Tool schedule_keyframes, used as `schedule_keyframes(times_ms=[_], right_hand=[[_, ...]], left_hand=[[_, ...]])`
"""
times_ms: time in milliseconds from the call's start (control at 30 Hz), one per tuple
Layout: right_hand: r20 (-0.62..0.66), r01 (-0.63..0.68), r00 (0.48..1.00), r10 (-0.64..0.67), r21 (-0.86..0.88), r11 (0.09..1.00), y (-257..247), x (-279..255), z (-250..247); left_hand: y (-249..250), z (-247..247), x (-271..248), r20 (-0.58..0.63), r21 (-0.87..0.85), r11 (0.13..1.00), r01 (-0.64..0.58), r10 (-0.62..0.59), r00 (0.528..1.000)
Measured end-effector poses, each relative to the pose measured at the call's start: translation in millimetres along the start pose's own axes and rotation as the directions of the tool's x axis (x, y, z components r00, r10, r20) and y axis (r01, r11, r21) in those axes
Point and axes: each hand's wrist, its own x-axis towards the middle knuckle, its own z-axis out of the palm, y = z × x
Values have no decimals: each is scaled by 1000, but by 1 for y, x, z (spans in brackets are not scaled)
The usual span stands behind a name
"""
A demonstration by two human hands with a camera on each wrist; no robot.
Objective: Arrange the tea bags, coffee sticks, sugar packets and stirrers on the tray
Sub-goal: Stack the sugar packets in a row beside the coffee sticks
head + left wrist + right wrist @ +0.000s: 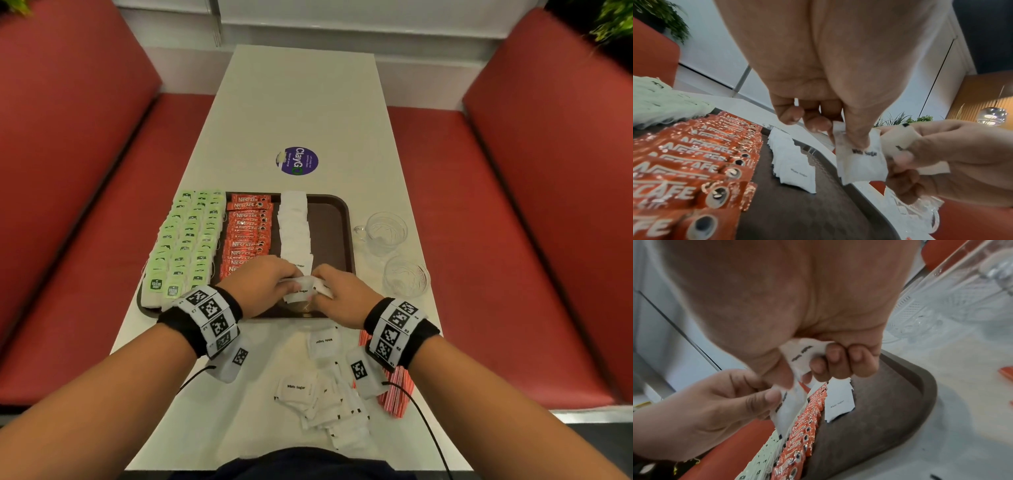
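Left hand [260, 286] and right hand [337, 293], fingers pinching white paper sugar packets [301, 286], above brown plastic tray [337, 222]

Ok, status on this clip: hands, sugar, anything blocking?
Left hand pinches one sugar packet; right hand grips a bunch. Sugar row part-laid on tray. Nothing blocking.

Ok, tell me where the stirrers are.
In the head view the stirrers lie off the tray, on the table's near right edge, partly under the right wrist, beside loose sugar packets.
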Motion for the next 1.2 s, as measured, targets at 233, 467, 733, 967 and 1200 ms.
schedule_keyframes(times_ms=[233, 467, 733, 967, 1200], right_hand=[[-130, 32, 991, -34, -20, 999, 8, 19, 5], [-122, -147, 982, 145, -10, 989, 19, 38, 2], [3, -201, 979, 202, -91, 975, 28, 63, 10], [57, -212, 974, 218, -89, 973, 35, 77, 18], [80, -202, 974, 212, -122, 972, 32, 84, 18]], left_hand=[[-8, 3, 9, -107, -143, 986, 82, -97, 990], [-27, 7, 36, -94, -54, 943, 329, -333, 938], [-34, 17, 61, -95, 44, 865, 500, -495, 864], [-26, 22, 60, -49, 303, 833, 464, -473, 880], [-25, 27, 66, -54, 374, 813, 446, -461, 886]])
